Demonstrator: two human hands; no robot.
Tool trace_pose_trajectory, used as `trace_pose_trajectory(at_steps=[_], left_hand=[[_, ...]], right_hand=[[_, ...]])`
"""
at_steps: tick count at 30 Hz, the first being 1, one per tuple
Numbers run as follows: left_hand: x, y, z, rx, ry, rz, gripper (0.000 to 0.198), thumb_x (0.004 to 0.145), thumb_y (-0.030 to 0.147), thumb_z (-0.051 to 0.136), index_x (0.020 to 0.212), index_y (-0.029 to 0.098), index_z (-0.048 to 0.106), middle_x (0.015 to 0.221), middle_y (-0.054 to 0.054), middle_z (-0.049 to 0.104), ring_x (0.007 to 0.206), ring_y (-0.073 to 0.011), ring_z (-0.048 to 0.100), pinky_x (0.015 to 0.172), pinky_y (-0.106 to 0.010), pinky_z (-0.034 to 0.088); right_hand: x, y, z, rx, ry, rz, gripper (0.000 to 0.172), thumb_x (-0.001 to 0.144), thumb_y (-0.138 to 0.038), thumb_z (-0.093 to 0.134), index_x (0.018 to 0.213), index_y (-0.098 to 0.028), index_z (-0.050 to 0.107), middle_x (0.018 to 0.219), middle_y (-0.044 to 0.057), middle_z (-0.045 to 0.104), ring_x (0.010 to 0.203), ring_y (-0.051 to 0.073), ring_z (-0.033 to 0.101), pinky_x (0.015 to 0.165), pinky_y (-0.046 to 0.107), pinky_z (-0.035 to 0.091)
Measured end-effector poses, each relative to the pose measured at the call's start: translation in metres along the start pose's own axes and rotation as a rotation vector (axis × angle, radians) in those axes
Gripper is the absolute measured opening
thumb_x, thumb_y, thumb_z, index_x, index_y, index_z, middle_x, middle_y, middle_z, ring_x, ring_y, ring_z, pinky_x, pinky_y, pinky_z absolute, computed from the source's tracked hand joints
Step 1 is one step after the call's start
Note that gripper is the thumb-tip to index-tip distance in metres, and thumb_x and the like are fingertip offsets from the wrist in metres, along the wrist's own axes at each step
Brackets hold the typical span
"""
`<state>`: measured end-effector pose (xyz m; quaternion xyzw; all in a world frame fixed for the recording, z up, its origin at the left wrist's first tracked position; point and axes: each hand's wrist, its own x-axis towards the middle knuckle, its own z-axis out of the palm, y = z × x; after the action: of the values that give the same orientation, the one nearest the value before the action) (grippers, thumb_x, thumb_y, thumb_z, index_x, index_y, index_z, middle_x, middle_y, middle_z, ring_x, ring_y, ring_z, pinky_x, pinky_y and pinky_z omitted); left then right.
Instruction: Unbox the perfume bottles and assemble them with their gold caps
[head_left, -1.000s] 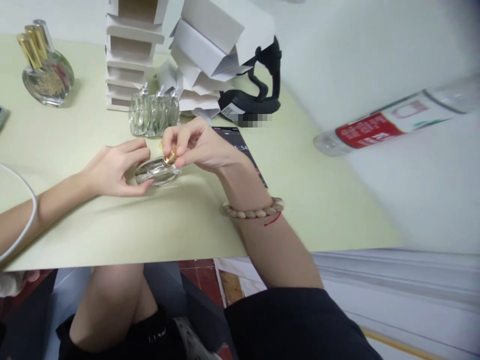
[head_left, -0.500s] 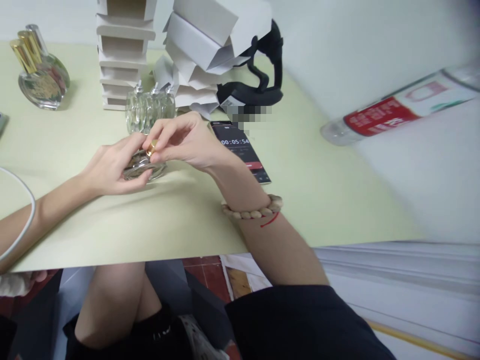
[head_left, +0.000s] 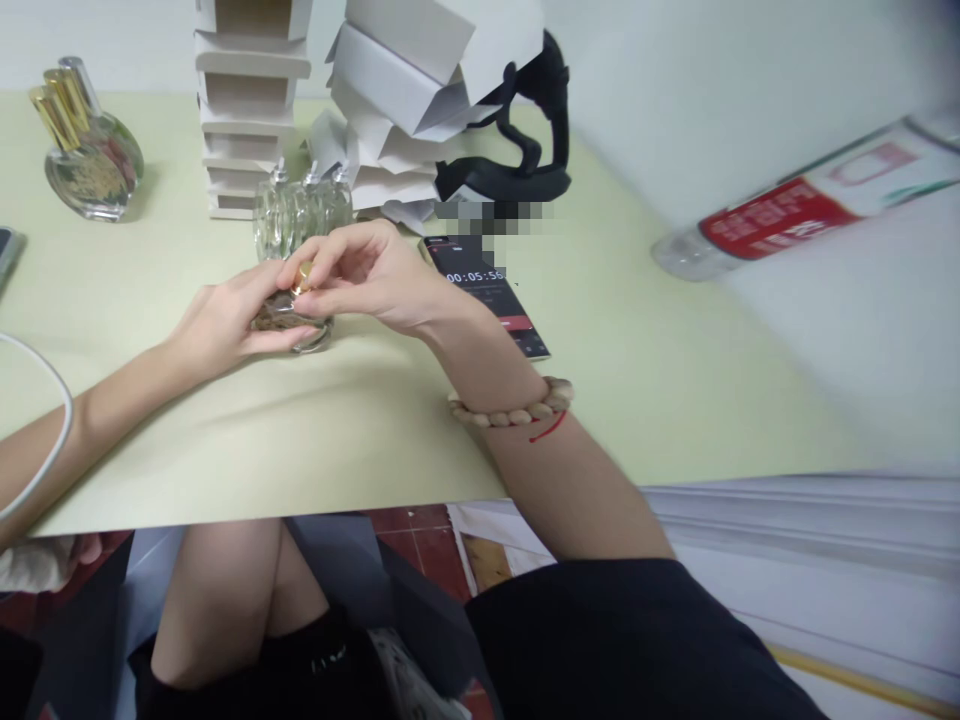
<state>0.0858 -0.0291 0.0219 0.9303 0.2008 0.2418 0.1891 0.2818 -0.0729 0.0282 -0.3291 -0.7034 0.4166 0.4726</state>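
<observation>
My left hand [head_left: 225,315] is wrapped around a clear glass perfume bottle [head_left: 315,336] low over the table, its thumb and fingers on either side of the glass. Over the bottle's top, my right hand [head_left: 367,275] pinches a small gold cap [head_left: 303,277] between thumb and fingertips. The cap sits at the bottle's neck; whether it touches the neck is hidden by the fingers. Just behind my hands stand several capless glass bottles [head_left: 300,210] with spray tops.
Capped perfume bottles [head_left: 94,175] stand at the far left. Stacked white boxes [head_left: 247,100] and a heap of cartons [head_left: 405,90] are at the back, beside a black strap-like object [head_left: 517,180]. A phone [head_left: 487,300] showing a timer lies right of my hands. A white cable [head_left: 56,440] crosses my left forearm.
My left fingers have closed in further around the bottle. The gold cap looks more upright in my right fingers. The view has shifted slightly.
</observation>
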Motion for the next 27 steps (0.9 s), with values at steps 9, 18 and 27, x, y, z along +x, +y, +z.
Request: trace_pose_trajectory(at_steps=[9, 18, 27], left_hand=[[0.0, 0.0, 0.002, 0.047, 0.029, 0.027, 0.055, 0.087, 0.067, 0.047, 0.112, 0.019, 0.056, 0.099, -0.005, 0.065, 0.094, -0.0195, 0.065, 0.078, -0.028, 0.051], [-0.001, 0.001, 0.001, 0.102, -0.001, 0.0, 0.055, 0.088, 0.065, 0.046, 0.114, 0.018, 0.056, 0.101, -0.005, 0.066, 0.094, -0.0183, 0.065, 0.076, -0.025, 0.05], [-0.004, 0.001, -0.004, 0.198, 0.012, -0.054, 0.046, 0.087, 0.059, 0.053, 0.108, 0.018, 0.055, 0.097, -0.005, 0.067, 0.088, -0.0176, 0.066, 0.073, -0.025, 0.05]], right_hand=[[0.0, -0.003, 0.006, 0.092, 0.119, 0.074, 0.043, 0.075, -0.056, 0.071, 0.095, -0.019, 0.07, 0.092, -0.002, 0.067, 0.089, 0.012, 0.067, 0.075, 0.026, 0.056], [0.003, -0.007, 0.006, 0.067, 0.107, 0.084, 0.045, 0.076, -0.058, 0.069, 0.093, -0.017, 0.072, 0.088, 0.0, 0.068, 0.086, 0.011, 0.065, 0.069, 0.022, 0.055], [0.011, 0.0, 0.008, 0.106, 0.121, 0.087, 0.051, 0.073, -0.063, 0.07, 0.098, -0.019, 0.072, 0.086, 0.002, 0.069, 0.068, 0.009, 0.058, 0.053, 0.02, 0.047]])
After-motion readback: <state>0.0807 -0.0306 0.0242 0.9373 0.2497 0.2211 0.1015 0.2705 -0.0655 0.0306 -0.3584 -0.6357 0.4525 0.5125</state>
